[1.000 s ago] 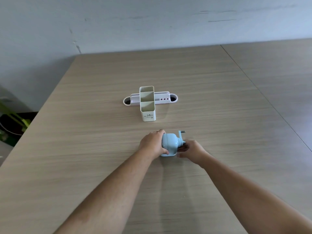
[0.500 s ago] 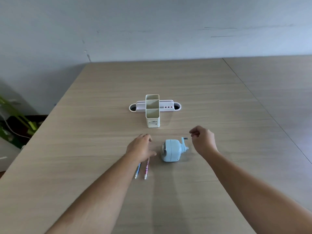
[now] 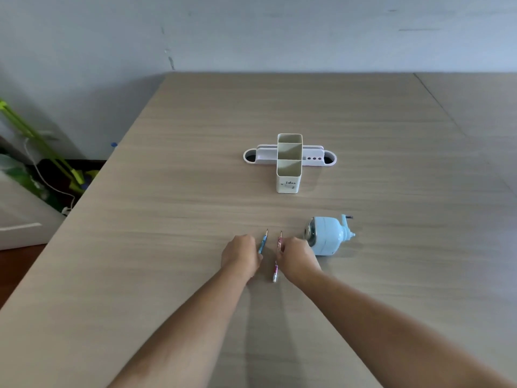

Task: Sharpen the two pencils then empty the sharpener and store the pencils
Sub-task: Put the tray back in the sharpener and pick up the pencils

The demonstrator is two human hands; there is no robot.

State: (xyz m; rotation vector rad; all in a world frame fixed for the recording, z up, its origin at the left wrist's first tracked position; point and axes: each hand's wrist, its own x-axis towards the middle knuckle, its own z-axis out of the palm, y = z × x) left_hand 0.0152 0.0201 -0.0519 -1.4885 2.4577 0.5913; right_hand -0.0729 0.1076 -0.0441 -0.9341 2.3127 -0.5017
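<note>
Two pencils lie side by side on the wooden table (image 3: 167, 275), tips pointing away from me. My left hand (image 3: 240, 257) is closed on the blue pencil (image 3: 263, 241). My right hand (image 3: 296, 256) is closed on the red pencil (image 3: 278, 253), whose back end sticks out toward me. Both pencils still touch or lie very near the tabletop. The light blue crank sharpener (image 3: 328, 235) stands just right of my right hand, untouched. The white pencil holder (image 3: 289, 163), with open compartments, stands farther back in the middle.
The table's left edge runs diagonally, with green plants (image 3: 42, 152) and a white cable on the floor beyond it. A second table (image 3: 481, 113) adjoins on the right. A pale wall is behind.
Both hands let go of the sharpener and moved left to the pencils. Each hand has closed on one pencil. The view has shifted, and the sharpener stays in place.
</note>
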